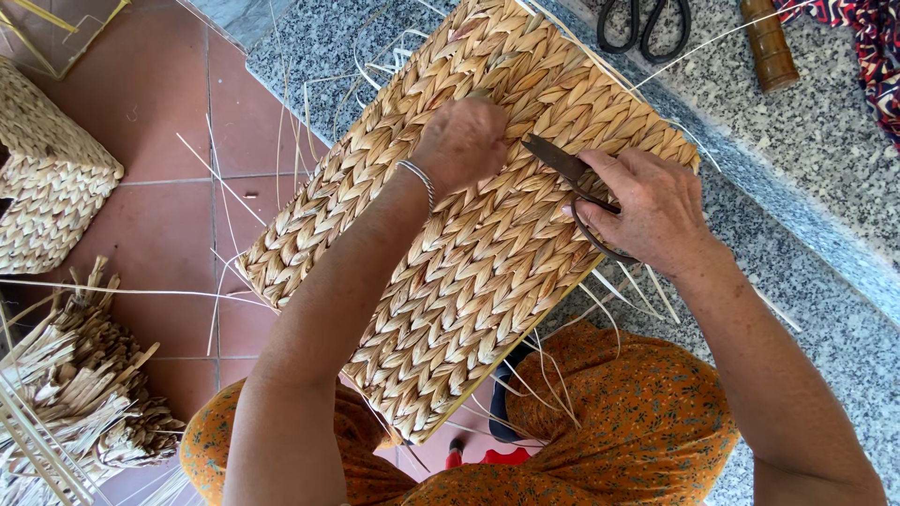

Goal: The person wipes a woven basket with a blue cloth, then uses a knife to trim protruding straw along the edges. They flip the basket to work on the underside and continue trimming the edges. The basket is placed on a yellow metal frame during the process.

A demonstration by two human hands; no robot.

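Orange floral garment [637, 422] — silver bangle [419, 178], left wrist.

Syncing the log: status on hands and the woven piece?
Left hand pressed on tan braided woven basket panel. Right hand gripping dark metal scissors, blades on the weave. Loose pale strands trail off the edges, none blocking the blades.

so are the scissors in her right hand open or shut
Cannot tell: the right hand covers the scissors' handles, and only one dark tip shows on the woven basket.
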